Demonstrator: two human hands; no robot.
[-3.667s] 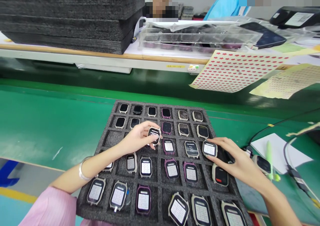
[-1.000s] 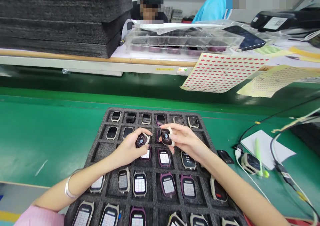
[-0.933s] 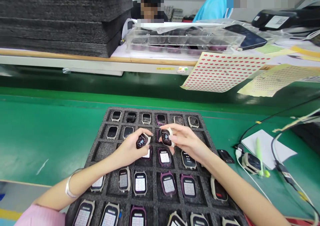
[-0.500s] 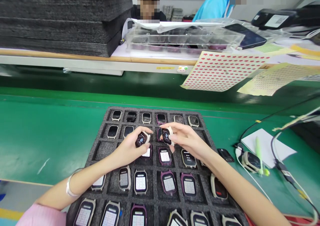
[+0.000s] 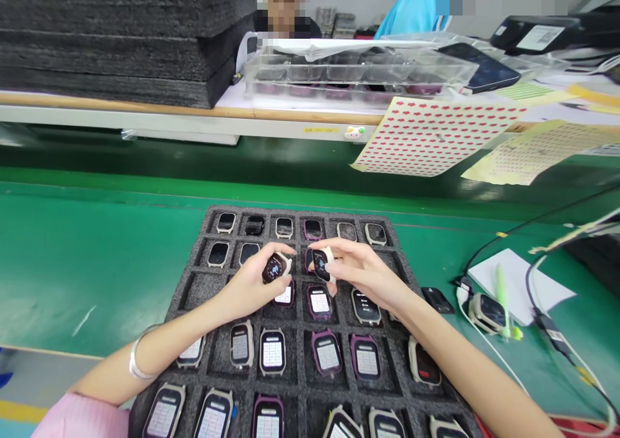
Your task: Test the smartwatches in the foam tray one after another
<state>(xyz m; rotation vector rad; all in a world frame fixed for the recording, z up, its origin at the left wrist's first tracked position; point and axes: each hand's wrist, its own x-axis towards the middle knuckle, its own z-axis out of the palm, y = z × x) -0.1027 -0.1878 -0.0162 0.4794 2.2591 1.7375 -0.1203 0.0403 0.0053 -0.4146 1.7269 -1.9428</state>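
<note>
My left hand [image 5: 259, 275] is closed on a strapless smartwatch [image 5: 274, 268], whose dark screen is lit with a blue figure. In my right hand [image 5: 356, 263] is a second smartwatch [image 5: 321, 265] with a pale case, pinched between thumb and fingers and tilted to the left. Both are above a dark grey foam tray [image 5: 194, 291] divided into square pockets. Strapless watches in beige, purple and black lie in many pockets. A purple watch [image 5: 320, 301] and a beige watch [image 5: 272, 351] show white lists on their screens. My hands partly cover the middle pockets.
Black foam slabs [image 5: 106, 44] are stacked on the shelf at the left, beside clear plastic trays [image 5: 358, 70]. Sticker sheets [image 5: 431, 134] hang over the shelf edge. At right lie cables, a white paper [image 5: 526, 283] and another watch [image 5: 487, 313]. Two people are behind the shelf.
Both hands stay almost in place, still gripping the two watches. The watch in my right hand has shifted very slightly. The tray has not moved.
</note>
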